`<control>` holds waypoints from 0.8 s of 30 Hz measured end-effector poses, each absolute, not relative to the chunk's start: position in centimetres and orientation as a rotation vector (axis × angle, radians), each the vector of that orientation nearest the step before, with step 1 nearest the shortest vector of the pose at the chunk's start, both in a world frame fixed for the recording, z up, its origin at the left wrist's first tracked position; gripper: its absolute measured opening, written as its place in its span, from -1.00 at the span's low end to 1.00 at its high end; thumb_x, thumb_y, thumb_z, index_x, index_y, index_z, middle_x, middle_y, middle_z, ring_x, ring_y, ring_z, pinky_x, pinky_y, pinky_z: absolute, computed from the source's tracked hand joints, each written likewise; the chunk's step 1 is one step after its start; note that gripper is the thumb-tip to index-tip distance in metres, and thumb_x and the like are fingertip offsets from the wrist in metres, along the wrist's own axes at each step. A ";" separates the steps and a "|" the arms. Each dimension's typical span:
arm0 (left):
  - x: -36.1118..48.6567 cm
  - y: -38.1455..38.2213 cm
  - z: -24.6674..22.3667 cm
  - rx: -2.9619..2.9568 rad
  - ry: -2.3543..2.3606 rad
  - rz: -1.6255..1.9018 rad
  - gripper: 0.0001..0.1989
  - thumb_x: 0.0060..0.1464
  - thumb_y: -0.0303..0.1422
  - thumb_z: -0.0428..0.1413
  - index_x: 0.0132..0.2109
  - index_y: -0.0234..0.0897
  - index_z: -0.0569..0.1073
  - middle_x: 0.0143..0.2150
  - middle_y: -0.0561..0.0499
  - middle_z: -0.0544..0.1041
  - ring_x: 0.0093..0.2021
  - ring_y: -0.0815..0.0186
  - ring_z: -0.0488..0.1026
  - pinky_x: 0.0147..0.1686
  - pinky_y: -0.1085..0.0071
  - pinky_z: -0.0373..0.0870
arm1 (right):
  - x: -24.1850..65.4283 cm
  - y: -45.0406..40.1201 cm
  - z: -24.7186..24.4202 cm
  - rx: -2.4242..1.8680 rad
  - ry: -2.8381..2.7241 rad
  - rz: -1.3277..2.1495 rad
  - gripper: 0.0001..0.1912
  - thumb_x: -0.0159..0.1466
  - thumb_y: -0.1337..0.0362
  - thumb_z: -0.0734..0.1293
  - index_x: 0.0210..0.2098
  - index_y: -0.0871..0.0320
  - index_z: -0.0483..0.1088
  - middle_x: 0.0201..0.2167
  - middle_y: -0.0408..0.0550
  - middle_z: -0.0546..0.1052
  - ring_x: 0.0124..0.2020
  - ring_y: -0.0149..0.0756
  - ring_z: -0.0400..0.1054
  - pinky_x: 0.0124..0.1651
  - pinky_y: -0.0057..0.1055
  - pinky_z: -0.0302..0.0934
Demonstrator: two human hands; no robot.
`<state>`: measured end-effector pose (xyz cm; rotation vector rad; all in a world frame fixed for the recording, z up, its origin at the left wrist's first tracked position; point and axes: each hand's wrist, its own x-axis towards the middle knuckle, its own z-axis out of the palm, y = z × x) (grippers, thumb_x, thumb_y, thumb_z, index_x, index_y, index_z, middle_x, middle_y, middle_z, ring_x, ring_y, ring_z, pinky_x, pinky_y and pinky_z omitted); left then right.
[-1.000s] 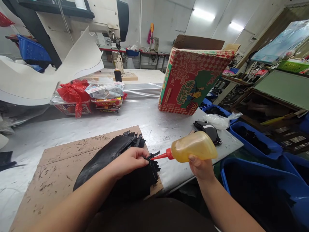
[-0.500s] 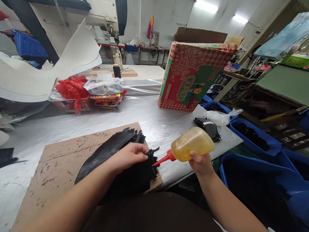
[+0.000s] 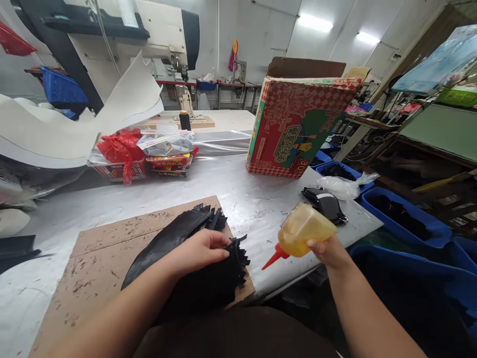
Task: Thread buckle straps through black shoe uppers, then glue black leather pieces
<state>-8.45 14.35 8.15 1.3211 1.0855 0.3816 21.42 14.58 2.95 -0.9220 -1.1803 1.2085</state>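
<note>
A stack of black leather-like pieces (image 3: 160,243) with jagged ends lies on a brown cardboard sheet (image 3: 100,263). My left hand (image 3: 206,251) rests on the stack, thumb and fingertips pinched at the edge of the top black piece (image 3: 208,286). In my right hand (image 3: 330,251) is a squeeze bottle (image 3: 305,231) of yellowish liquid, tilted with its red nozzle (image 3: 273,257) pointing down and left. The nozzle tip is over the silver table surface, apart from the black pieces.
A red printed carton (image 3: 294,129) stands at the back of the table (image 3: 257,199). A black pouch-like item (image 3: 328,204) and a clear plastic bag (image 3: 343,186) lie to the right. Blue bins (image 3: 406,214) stand beyond the right edge. Behind, a sewing machine (image 3: 149,35) looms.
My right hand has drawn the bottle to the right, taking its nozzle away from the edge of the black pieces. My left hand keeps its hold on the top piece.
</note>
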 end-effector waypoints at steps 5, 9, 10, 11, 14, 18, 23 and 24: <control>-11.6 15.3 9.5 1.596 1.503 0.553 -0.64 -0.10 -0.26 0.08 -0.11 -0.26 0.44 -0.08 -0.10 0.53 -0.05 0.08 0.43 -0.02 0.25 0.28 | 21.8 17.9 4.7 -0.772 -0.847 1.125 -0.55 -0.10 -0.05 0.48 -0.27 0.03 0.45 -0.40 -0.13 0.54 -0.48 -0.26 0.42 -0.67 -0.48 0.24; -13.5 16.7 8.9 1.793 2.093 0.328 -0.59 -0.07 -0.11 0.08 -0.16 -0.32 0.46 -0.13 -0.33 0.52 -0.09 -0.17 0.41 -0.11 0.06 0.25 | 18.6 20.1 5.0 -0.604 -0.717 1.302 -0.54 -0.07 -0.10 0.45 -0.25 0.00 0.45 -0.36 -0.16 0.56 -0.50 -0.32 0.43 -0.65 -0.50 0.28; -13.7 16.9 8.5 1.800 2.125 0.243 -0.56 -0.06 -0.07 0.06 -0.18 -0.34 0.47 -0.15 -0.37 0.52 -0.12 -0.22 0.41 -0.15 0.03 0.26 | 17.4 20.5 5.0 -0.585 -0.694 1.366 -0.53 -0.07 -0.10 0.45 -0.25 0.01 0.46 -0.35 -0.16 0.56 -0.52 -0.33 0.43 -0.63 -0.49 0.30; -13.8 17.0 8.1 1.799 2.124 0.191 -0.55 -0.05 -0.05 0.05 -0.19 -0.36 0.47 -0.16 -0.40 0.52 -0.13 -0.25 0.42 -0.18 0.03 0.27 | 16.2 20.9 4.9 -0.573 -0.675 1.431 -0.53 -0.07 -0.10 0.46 -0.25 0.02 0.46 -0.35 -0.15 0.57 -0.53 -0.35 0.42 -0.62 -0.48 0.32; -13.9 16.9 7.2 1.804 2.088 0.249 -0.55 -0.06 -0.11 0.09 -0.11 -0.37 0.45 -0.09 -0.39 0.49 -0.07 -0.22 0.40 -0.12 0.05 0.26 | 13.0 22.0 4.7 -0.548 -0.706 1.553 -0.57 -0.09 -0.05 0.49 -0.32 0.05 0.46 -0.36 -0.15 0.57 -0.53 -0.37 0.43 -0.60 -0.52 0.33; -14.2 16.6 6.5 1.722 2.045 0.560 -0.43 -0.16 -0.27 0.19 0.05 -0.32 0.34 0.13 -0.27 0.36 0.15 -0.05 0.24 0.10 0.18 0.13 | 10.1 23.6 4.7 -0.563 -0.919 1.516 -0.61 -0.08 0.04 0.51 -0.35 0.10 0.42 -0.38 -0.11 0.54 -0.46 -0.30 0.43 -0.60 -0.52 0.31; -15.1 16.6 6.1 1.457 1.799 0.799 -0.73 -0.15 -0.38 0.11 -0.21 -0.25 0.37 -0.09 -0.13 0.49 -0.04 0.08 0.40 -0.04 0.21 0.27 | 7.9 25.8 5.4 -0.570 -1.044 1.443 -0.49 -0.20 0.06 0.55 -0.34 0.13 0.36 -0.50 -0.16 0.46 -0.53 -0.33 0.36 -0.64 -0.52 0.24; -15.2 16.6 6.1 1.428 1.771 0.837 -0.79 -0.16 -0.38 0.10 -0.27 -0.24 0.35 -0.13 -0.09 0.49 -0.08 0.09 0.42 -0.09 0.22 0.30 | 7.5 26.1 5.5 -0.563 -1.060 1.439 -0.48 -0.22 0.05 0.55 -0.34 0.12 0.35 -0.51 -0.17 0.45 -0.53 -0.34 0.35 -0.64 -0.52 0.22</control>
